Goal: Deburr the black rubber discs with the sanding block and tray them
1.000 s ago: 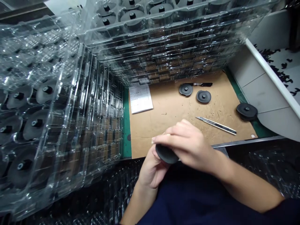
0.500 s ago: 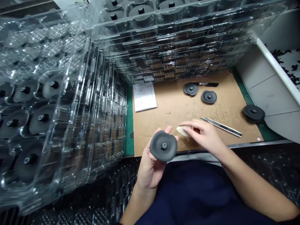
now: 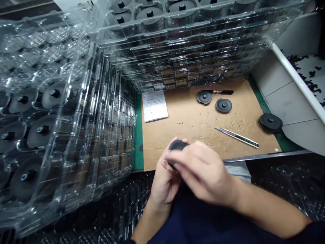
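My left hand (image 3: 164, 183) is curled around a black round disc (image 3: 177, 145) and holds it up over the near edge of a brown cardboard sheet (image 3: 193, 125). My right hand (image 3: 203, 173) lies over the disc and hides most of it. Its fingers are bent onto the disc's face and slightly smeared, so whatever is under them is hidden. Only the disc's upper rim shows above my right fingers.
Three more black discs (image 3: 204, 97) (image 3: 223, 105) (image 3: 270, 121) lie on the cardboard, with a black pen (image 3: 223, 92), a metal knife blade (image 3: 237, 137) and a printed paper slip (image 3: 154, 106). Tall stacks of clear plastic trays holding discs stand at the left (image 3: 63, 128) and back (image 3: 177, 51). A white bin wall (image 3: 291, 91) rises at the right.
Half a second ago my right hand was off to the right, pinching a small pale piece, and the disc's face was in full view. It has come back over the disc and covers it.
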Demonstrator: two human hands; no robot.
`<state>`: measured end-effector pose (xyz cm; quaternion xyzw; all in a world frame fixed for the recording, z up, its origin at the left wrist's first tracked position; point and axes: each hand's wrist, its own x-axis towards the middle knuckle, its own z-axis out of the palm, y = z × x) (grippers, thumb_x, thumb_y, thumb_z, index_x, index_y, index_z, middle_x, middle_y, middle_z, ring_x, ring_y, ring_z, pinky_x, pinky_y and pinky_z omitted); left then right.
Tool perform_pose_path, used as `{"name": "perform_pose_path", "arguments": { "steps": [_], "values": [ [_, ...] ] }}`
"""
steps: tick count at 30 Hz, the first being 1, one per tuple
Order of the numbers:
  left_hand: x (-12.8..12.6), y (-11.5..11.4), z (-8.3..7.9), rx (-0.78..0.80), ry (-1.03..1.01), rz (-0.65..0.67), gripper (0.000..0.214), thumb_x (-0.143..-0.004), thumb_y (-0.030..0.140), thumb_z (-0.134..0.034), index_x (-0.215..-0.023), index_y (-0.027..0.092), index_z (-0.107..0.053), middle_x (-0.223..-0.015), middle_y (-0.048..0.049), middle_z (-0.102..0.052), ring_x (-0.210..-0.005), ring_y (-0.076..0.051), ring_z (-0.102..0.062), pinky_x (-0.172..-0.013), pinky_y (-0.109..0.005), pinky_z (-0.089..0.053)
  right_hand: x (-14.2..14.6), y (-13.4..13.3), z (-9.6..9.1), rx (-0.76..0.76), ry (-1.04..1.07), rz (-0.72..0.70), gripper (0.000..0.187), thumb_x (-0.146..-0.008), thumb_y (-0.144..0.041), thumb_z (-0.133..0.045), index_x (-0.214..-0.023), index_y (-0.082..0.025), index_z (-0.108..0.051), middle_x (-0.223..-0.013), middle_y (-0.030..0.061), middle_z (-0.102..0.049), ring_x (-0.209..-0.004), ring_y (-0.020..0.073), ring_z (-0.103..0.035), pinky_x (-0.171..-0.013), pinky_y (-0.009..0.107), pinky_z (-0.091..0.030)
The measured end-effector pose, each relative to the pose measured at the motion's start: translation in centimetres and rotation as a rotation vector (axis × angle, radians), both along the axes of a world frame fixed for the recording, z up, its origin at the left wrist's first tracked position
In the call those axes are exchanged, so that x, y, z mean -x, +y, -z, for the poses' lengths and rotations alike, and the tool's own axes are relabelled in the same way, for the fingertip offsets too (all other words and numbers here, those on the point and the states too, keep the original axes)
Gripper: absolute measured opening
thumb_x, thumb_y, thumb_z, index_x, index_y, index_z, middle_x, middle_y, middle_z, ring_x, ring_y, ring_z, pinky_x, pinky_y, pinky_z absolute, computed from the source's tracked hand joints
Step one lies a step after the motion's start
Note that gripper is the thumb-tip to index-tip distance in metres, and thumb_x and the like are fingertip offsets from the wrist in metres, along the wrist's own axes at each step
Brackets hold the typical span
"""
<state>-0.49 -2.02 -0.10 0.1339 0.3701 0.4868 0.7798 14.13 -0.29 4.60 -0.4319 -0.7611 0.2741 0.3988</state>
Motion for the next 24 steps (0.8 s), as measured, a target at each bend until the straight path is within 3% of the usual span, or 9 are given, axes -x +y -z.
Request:
{"name": "perform_pose_path", "arguments": {
  "steps": [3,5,8,12,14,20,24],
  "values": [
    [-0.1,0.1,0.1,0.003,0.046,-0.023,0.042,-0.073,0.021,-0.071,-0.113,0.029,-0.061,-0.118,-0.0003,-0.064,-0.104,-0.017,-0.061,-0.089,-0.025,-0.05,0.8,0.2,-0.1,0.111,-0.096,-0.173,0.024,-0.088,-0.012,-0.046,-0.105,-0.014,-0.063,-0.089,0.0048,-0.065,-0.078,0.0158,-0.055,-0.074,0.031,-0.046],
    [-0.3,0.2,0.0,0.01,0.059,-0.038,0.044,-0.071,0.02,-0.072,-0.113,0.028,-0.061,-0.113,-0.0009,-0.066,-0.104,-0.016,-0.061,-0.085,-0.021,-0.051,1.1,0.4,0.0,0.102,-0.128,-0.124,0.024,-0.087,-0.012,-0.046,-0.104,-0.013,-0.063,-0.086,0.0055,-0.065,-0.075,0.0163,-0.055,-0.069,0.031,-0.046],
    [-0.7,0.4,-0.4,0.003,0.02,-0.03,0.041,-0.074,0.024,-0.071,-0.113,0.027,-0.062,-0.108,-0.001,-0.068,-0.106,-0.016,-0.06,-0.088,-0.021,-0.049,1.1,0.4,0.0,-0.057,-0.048,-0.036,0.026,-0.087,-0.012,-0.045,-0.108,-0.009,-0.061,-0.085,0.0083,-0.064,-0.078,0.0179,-0.055,-0.073,0.033,-0.046],
    [-0.3,0.7,-0.2,-0.064,-0.046,0.003,0.047,-0.069,0.02,-0.075,-0.112,0.029,-0.061,-0.113,0.0017,-0.065,-0.102,-0.02,-0.063,-0.088,-0.026,-0.051,-0.9,-0.5,1.2,0.007,-0.047,-0.179,0.028,-0.086,-0.01,-0.047,-0.111,-0.014,-0.06,-0.085,0.0055,-0.063,-0.075,0.0155,-0.054,-0.071,0.031,-0.045],
    [0.0,0.7,0.2,-0.068,-0.071,-0.01,0.049,-0.067,0.029,-0.075,-0.114,0.029,-0.061,-0.115,0.0017,-0.063,-0.104,-0.022,-0.062,-0.088,-0.027,-0.052,-2.5,-1.0,2.5,0.067,-0.076,-0.115,0.026,-0.087,-0.011,-0.049,-0.109,-0.016,-0.061,-0.081,0.0037,-0.062,-0.069,0.0141,-0.051,-0.066,0.029,-0.043],
    [0.0,0.2,1.0,-0.047,-0.169,0.014,0.05,-0.071,0.043,-0.067,-0.119,0.032,-0.057,-0.126,0.0024,-0.058,-0.111,-0.023,-0.058,-0.094,-0.03,-0.049,-4.4,-1.7,6.9,0.304,-0.01,0.288,0.021,-0.091,-0.02,-0.048,-0.108,-0.02,-0.061,-0.088,0.0033,-0.062,-0.067,0.0114,-0.051,-0.059,0.024,-0.043],
    [-0.2,-0.1,1.1,-0.041,-0.158,0.049,0.051,-0.072,0.05,-0.064,-0.12,0.035,-0.056,-0.128,0.0033,-0.057,-0.112,-0.023,-0.059,-0.094,-0.032,-0.05,-3.4,-0.6,9.6,0.316,-0.116,0.235,0.022,-0.091,-0.023,-0.048,-0.106,-0.022,-0.063,-0.08,0.0017,-0.062,-0.072,0.014,-0.053,-0.065,0.026,-0.045]
  ]
}}
